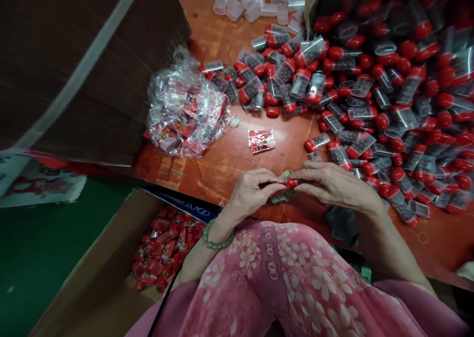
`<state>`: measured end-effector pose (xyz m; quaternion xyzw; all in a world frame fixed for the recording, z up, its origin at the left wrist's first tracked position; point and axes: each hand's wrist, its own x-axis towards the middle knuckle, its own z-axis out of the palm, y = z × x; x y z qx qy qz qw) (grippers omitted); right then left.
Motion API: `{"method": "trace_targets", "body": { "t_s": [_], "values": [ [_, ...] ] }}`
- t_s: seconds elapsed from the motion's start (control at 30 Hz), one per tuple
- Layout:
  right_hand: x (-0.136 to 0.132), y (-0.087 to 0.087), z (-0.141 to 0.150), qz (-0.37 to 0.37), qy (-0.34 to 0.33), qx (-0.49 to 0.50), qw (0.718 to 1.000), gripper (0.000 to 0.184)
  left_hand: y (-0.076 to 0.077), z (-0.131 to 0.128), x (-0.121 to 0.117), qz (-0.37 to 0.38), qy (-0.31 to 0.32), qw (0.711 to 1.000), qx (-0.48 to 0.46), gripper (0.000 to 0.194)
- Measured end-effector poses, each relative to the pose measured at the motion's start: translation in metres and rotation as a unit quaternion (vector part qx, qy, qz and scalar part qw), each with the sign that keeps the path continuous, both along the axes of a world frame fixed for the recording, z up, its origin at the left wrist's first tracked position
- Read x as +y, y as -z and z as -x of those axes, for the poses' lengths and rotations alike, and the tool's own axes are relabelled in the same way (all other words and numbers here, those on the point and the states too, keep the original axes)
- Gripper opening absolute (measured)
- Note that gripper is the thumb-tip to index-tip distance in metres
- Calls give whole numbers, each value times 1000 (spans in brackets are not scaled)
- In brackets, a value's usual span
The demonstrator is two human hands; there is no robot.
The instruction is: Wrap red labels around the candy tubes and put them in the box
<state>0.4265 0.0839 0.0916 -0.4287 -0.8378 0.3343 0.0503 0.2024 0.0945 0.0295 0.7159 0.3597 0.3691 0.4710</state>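
Observation:
Near the table's front edge, my left hand (255, 191) and my right hand (326, 185) meet at a small red and dark piece (292, 184). It resembles the red-capped tubes nearby, but fingers cover much of it. Both hands are closed, with thumb and fingertips pinching opposite ends. A pale green scrap (283, 194) lies just beneath the fingers. Beyond them, a flat red printed packet (261, 140) rests alone on the table (207, 171). To my right spreads a large heap of clear tubes with red caps (370, 144).
A clear plastic bag (188, 114) of red printed packets sits at left. Translucent white pieces (255, 1) are piled at the back. Below the table's left edge, a cardboard box (92, 263) holds several red wrapped items (166, 248). A tall dark box (81, 60) stands far left.

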Motion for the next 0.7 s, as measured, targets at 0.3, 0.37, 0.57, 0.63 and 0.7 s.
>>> {"method": "trace_targets", "body": {
  "t_s": [0.3,0.37,0.57,0.63,0.7],
  "values": [
    [2,-5,-13,28,74,114,990,33,1,3,-10,53,-11,998,8,9],
    [1,-4,-13,55,70,142,986,33,2,4,-10,67,-11,998,-13,9],
    [-3,1,-3,94,21,126,987,34,2,4,-10,65,28,997,-20,9],
    [-4,1,0,103,2,103,989,32,1,4,-11,61,39,997,-7,8],
    [-4,0,2,111,-15,70,991,31,0,4,-12,56,46,997,15,9]
  ]
}}
